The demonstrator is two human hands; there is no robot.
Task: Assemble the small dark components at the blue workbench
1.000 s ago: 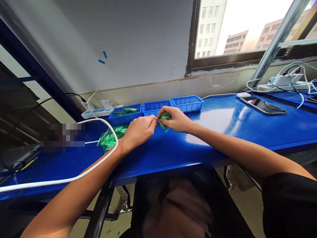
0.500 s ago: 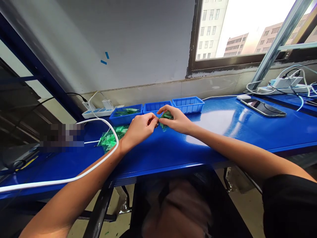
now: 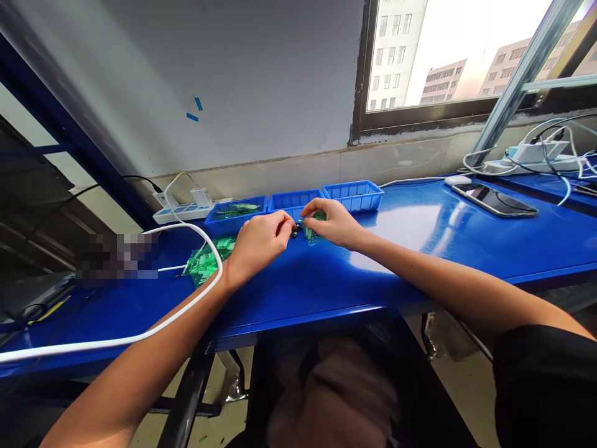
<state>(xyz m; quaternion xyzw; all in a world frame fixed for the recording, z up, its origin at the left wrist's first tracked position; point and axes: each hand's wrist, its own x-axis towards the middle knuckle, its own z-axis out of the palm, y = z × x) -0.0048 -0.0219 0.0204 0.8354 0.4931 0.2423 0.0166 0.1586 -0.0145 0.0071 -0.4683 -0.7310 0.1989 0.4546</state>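
Note:
My left hand [image 3: 263, 239] is closed in a pinch over the blue table, its thumb and forefinger on a small dark, shiny part [image 3: 295, 231]. Just to the right, my right hand [image 3: 334, 225] has its fingers curled, with a small green piece at the fingertips. Beneath its palm shows a clear bag with green pieces [image 3: 311, 234]; whether that hand grips the bag or only covers it is unclear. A larger clear bag of bright green pieces [image 3: 205, 264] lies left of my left wrist, partly behind a white cable.
Blue bins stand along the wall: the left bin [image 3: 214, 223] holds green pieces, beside a middle bin [image 3: 291, 202] and a right bin [image 3: 359, 203]. A white cable [image 3: 205, 233] loops over my left forearm. A phone [image 3: 497, 200] and power strips [image 3: 184, 213] lie on the table.
My hands have drawn slightly apart, opening a small gap between the fingertips. The dark part at my left fingers shows more clearly now.

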